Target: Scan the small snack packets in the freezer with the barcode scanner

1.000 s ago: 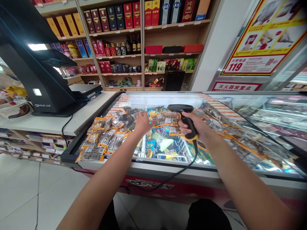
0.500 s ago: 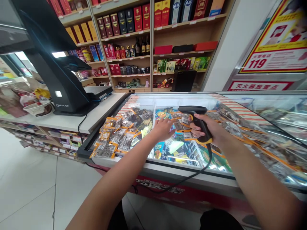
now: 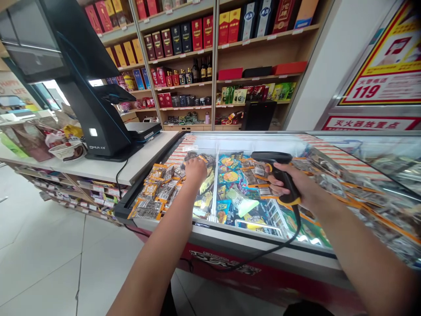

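My right hand (image 3: 287,182) is wrapped around the handle of a black barcode scanner (image 3: 272,157) with yellow trim. The scanner is held above the chest freezer, its head pointing left and its cable hanging from the grip. On the left, my left hand (image 3: 196,169) reaches down onto dark clear-wrapped packets with its fingers curled; the fingertips are hidden, so what they hold cannot be made out. Orange-edged snack packets (image 3: 158,186) lie in a pile beside that wrist on the freezer's glass. More orange-edged packets (image 3: 348,188) are spread on the right.
Blue and yellow bags (image 3: 230,175) lie inside the chest freezer (image 3: 263,248). A black checkout scale (image 3: 108,118) stands on the white counter (image 3: 144,153) at left, near a paper bowl (image 3: 67,150). Shelves of boxes and bottles (image 3: 204,70) line the back.
My left hand has moved left from the freezer's middle to the dark packets, its fingers now curled down. My right hand still holds the scanner. The view has shifted slightly.
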`<state>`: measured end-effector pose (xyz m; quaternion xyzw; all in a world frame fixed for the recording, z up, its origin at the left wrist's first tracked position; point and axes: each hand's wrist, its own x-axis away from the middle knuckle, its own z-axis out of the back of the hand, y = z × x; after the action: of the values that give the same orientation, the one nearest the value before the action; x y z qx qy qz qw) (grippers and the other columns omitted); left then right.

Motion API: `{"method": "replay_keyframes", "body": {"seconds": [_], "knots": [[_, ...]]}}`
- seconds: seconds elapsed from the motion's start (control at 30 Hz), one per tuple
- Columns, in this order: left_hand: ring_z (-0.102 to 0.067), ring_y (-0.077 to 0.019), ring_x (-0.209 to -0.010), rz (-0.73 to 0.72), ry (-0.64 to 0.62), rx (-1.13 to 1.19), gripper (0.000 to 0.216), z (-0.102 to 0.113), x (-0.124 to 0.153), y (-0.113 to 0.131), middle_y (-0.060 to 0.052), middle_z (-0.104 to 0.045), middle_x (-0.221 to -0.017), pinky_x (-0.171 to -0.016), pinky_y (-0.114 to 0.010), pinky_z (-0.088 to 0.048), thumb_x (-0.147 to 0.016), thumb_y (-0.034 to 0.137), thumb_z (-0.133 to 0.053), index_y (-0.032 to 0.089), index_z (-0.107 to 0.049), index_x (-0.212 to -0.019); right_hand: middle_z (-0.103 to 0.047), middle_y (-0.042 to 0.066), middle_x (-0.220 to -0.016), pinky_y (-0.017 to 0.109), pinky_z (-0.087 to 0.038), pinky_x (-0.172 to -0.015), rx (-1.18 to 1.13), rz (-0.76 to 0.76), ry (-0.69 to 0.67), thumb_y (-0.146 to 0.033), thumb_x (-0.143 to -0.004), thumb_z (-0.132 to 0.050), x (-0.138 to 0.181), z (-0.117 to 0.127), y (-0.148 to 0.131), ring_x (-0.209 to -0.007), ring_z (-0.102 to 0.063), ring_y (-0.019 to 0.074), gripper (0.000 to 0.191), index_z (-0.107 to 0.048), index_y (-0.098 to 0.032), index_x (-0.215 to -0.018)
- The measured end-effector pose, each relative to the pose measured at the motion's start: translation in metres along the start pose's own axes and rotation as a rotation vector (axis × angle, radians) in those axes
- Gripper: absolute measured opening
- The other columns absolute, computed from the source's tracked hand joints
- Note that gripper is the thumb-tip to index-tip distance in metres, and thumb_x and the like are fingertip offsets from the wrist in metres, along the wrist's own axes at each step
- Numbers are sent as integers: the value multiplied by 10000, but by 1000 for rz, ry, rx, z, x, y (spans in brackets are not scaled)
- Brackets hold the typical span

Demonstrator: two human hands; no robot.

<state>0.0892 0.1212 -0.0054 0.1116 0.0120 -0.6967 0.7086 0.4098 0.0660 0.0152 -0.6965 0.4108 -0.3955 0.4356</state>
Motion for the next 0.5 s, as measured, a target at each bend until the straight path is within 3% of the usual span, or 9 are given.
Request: {"method": "replay_keyframes", "body": {"seconds": [0.07,0.13,0.27,0.33,0.5], "knots": [[-621,-323,-1358,-115,3,39,383,0,3,10,-180,-700,-1414,-1143,-435,-488,-1038,208,-474,204,-757,-1294,-450,-43,-603,230,-283,-420,-5,4,7,-510,-965,-764,1,-1,0,-437,-324,67,367,-550,-225,-874],[-617,-323,-1345,-157,30,65,360,0,5,16,-170,-680,-1429,-1115,-436,-507,-1038,233,-496,224,-737,-1306,-454,-36,-605,244,-277,-413,5,-2,-3,-522,-933,-796,1,-1,-1,-450,-317,74,413,-528,-229,-822],[-508,-450,-1455,99,112,229,416,-2,4,16,-284,-584,-1506,-1161,-591,-450,-1036,416,-592,148,-653,-1348,-467,-35,-610,261,-273,-407,26,0,-33,-546,-891,-839,0,0,0,-451,-314,79,429,-553,-233,-822],[-467,-476,-1497,209,100,331,405,-5,2,12,-305,-563,-1524,-1197,-627,-398,-983,386,-693,144,-646,-1303,-471,-40,-610,258,-283,-415,31,11,-46,-546,-904,-833,-1,2,0,-441,-318,72,414,-574,-228,-848],[-522,-480,-1463,203,93,513,475,-5,-6,5,-309,-514,-1546,-1187,-593,-414,-838,258,-843,144,-620,-1241,-480,-54,-611,239,-319,-435,12,18,-59,-521,-954,-795,-2,5,3,-428,-330,61,355,-603,-222,-960]]}}
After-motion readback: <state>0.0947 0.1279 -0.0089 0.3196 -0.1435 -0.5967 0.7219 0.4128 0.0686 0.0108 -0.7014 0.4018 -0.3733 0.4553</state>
